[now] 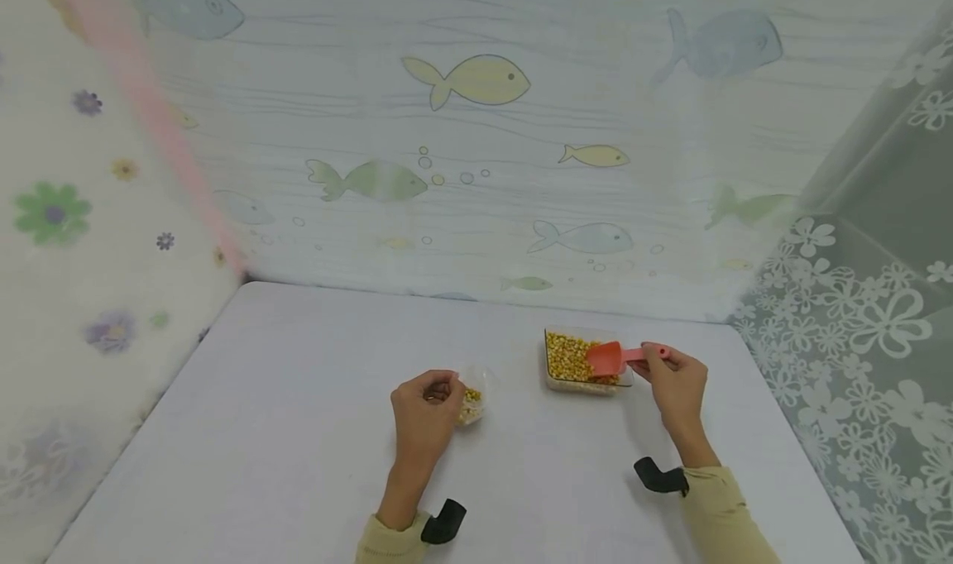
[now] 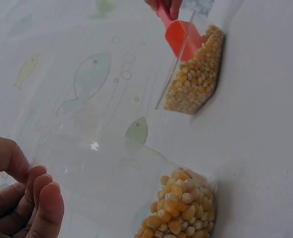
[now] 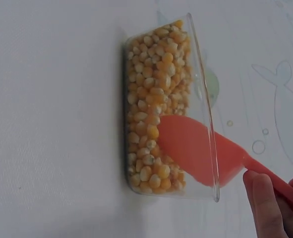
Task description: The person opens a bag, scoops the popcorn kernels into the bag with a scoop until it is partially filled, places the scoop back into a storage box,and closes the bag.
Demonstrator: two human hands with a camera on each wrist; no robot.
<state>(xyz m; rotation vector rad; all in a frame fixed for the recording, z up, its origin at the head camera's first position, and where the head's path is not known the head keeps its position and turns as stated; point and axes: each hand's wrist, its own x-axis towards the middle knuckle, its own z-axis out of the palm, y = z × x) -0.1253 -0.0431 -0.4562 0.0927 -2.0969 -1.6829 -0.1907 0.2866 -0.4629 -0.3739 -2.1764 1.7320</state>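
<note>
My right hand [image 1: 679, 382] grips the handle of a red scoop [image 1: 606, 358]. The scoop's front edge is dug into the corn kernels [image 3: 148, 104] inside a clear rectangular container [image 1: 584, 389]. My left hand [image 1: 426, 407] pinches the top edge of a clear plastic bag [image 2: 101, 158] between thumb and fingers. Corn kernels [image 2: 178, 208] fill the bottom of the bag, which stands on the table. The bag lies left of the container, nearer to me.
A white-covered table [image 1: 298, 349] extends under everything. Behind it hangs a curtain with fish prints [image 1: 476, 175]. Flowered fabric [image 1: 59, 299] borders the left side, and lace-patterned fabric [image 1: 886, 324] the right. Each wrist carries a black camera mount [image 1: 444, 523].
</note>
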